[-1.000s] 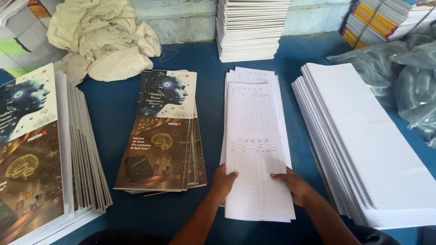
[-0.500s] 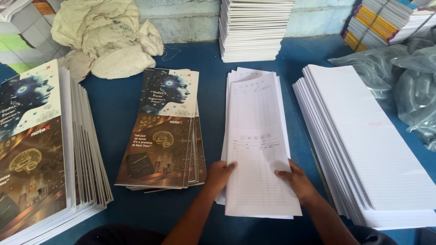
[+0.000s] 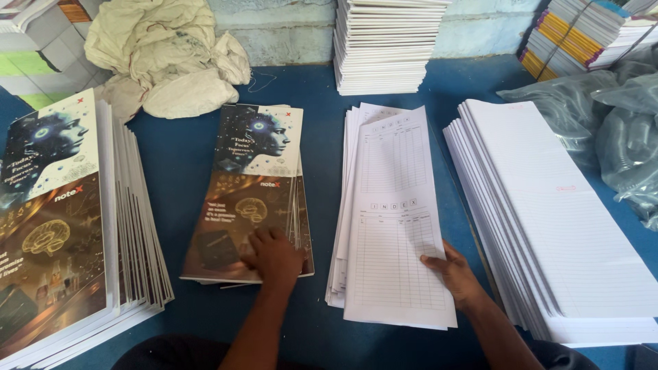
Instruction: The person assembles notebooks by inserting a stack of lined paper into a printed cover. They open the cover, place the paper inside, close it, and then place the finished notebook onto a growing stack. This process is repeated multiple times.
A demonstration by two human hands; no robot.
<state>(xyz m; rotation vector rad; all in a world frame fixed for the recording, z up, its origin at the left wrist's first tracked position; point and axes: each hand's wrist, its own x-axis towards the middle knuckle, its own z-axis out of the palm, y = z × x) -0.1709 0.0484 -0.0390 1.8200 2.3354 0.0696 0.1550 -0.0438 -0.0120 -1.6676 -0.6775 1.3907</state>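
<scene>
My left hand (image 3: pixel 274 255) lies flat, fingers spread, on the near end of a small stack of long printed covers (image 3: pixel 250 185) showing a face and a brain in dark colours. My right hand (image 3: pixel 452 273) rests on the lower right part of a stack of white ruled index sheets (image 3: pixel 394 205), thumb on the top sheet, fingers at its right edge. The top sheet sits slightly askew on that stack. Both stacks lie side by side on a blue table (image 3: pixel 181 171).
A tall stack of the same covers (image 3: pixel 65 226) lies at the left, and a fanned stack of white lined sheets (image 3: pixel 555 219) at the right. At the back are crumpled cream cloth (image 3: pixel 164 58), a pile of white booklets (image 3: pixel 384 44), bound notebooks (image 3: pixel 582 34) and clear plastic wrap (image 3: pixel 617 130).
My left hand has left the index sheets and moved left onto the cover stack. My right hand stays on the index sheets, shifted slightly right.
</scene>
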